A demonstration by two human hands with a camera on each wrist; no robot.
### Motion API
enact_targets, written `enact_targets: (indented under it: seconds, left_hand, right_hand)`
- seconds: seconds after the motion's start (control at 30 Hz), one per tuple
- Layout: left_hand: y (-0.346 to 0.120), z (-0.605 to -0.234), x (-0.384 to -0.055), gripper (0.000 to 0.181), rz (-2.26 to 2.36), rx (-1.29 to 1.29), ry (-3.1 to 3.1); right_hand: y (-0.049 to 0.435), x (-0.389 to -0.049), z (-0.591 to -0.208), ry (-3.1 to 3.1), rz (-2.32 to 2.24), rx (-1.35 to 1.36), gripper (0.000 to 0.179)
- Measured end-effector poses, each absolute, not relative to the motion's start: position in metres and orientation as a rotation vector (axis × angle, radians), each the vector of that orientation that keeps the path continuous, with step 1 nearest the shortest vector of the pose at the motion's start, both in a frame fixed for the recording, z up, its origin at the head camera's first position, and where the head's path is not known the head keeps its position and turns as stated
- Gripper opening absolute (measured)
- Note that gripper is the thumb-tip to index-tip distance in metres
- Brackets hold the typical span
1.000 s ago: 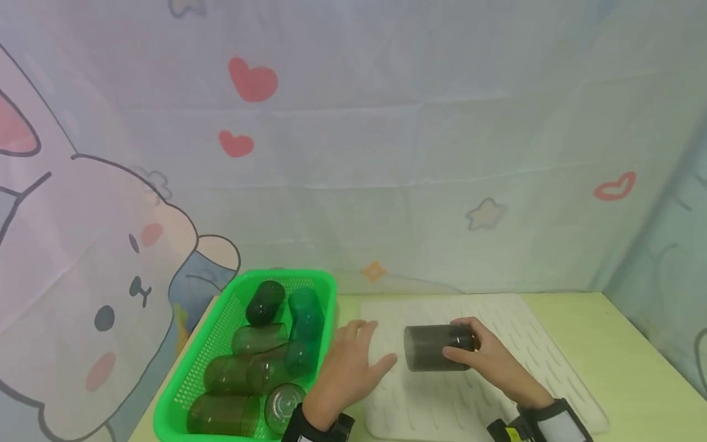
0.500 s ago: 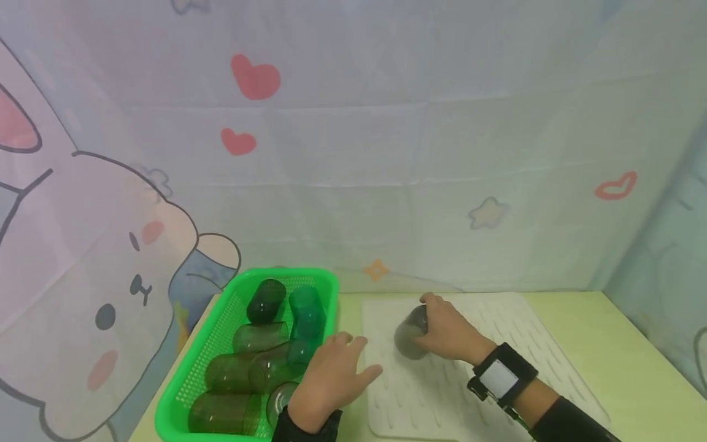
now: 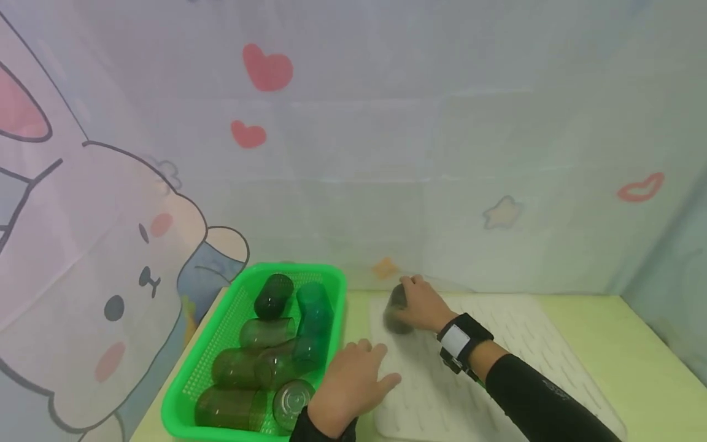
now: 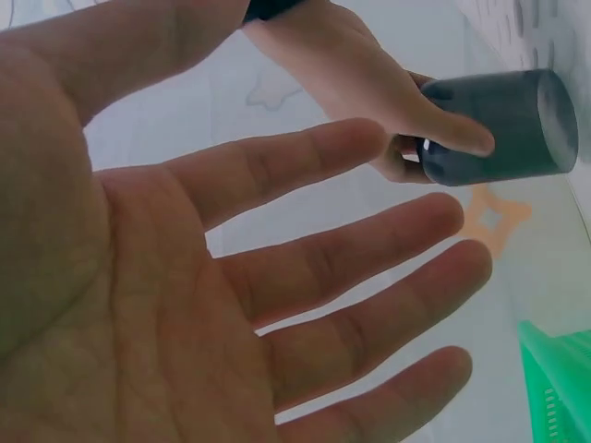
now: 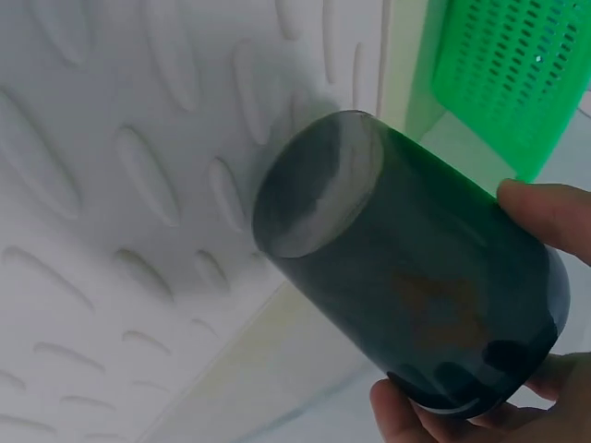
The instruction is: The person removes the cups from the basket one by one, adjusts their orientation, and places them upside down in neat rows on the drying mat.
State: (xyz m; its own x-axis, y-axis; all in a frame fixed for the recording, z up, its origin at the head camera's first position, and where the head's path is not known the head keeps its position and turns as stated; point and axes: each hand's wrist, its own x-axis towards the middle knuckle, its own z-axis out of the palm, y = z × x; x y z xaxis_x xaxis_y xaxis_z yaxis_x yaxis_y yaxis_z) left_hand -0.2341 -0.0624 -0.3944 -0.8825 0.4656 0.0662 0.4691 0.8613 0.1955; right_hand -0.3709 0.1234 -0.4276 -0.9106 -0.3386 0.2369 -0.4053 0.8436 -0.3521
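A dark grey, see-through tumbler [image 3: 396, 314] is in my right hand [image 3: 425, 306], over the far left part of the white ribbed drying mat [image 3: 533, 334]. Fingers and thumb grip it around its base end. In the right wrist view the tumbler [image 5: 416, 268] tilts with its open mouth toward the mat's raised ribs. My left hand [image 3: 353, 387] hovers near the mat's left edge, beside the basket, holding nothing. The left wrist view shows its fingers [image 4: 342, 263] spread and straight, with the right hand and tumbler beyond them.
To the left stands a green plastic basket [image 3: 287, 267] with several tinted tumblers lying in it, among them a teal one [image 3: 313, 307] and a brownish one [image 3: 229, 408]. A printed cloth [image 3: 386, 153] hangs behind the pale yellow-green table [image 3: 585, 319].
My right hand has swung the tumbler from lying sideways to mouth-down and carried it to the mat's far left. The left hand has shifted only slightly.
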Motion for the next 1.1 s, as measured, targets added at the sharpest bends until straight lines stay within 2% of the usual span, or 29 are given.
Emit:
enact_targets:
  seconds: [0.5,0.9,1.1]
  left_hand:
    - [-0.068,-0.385,-0.226,0.049,-0.386,-0.692,-3.022]
    - [-0.071,-0.38,-0.221,0.046,-0.439,-0.71,-3.022]
    - [-0.07,-0.387,-0.221,0.047,-0.44,-0.727,-3.045]
  right_hand:
    - [0.102,-0.391,-0.427,-2.901,0.534,0.575,0.075]
    - [0.096,-0.384,-0.431,-2.948,0.407,0.623,0.088]
    - [0.106,-0.376,-0.434,-2.943,0.471,0.561,0.087]
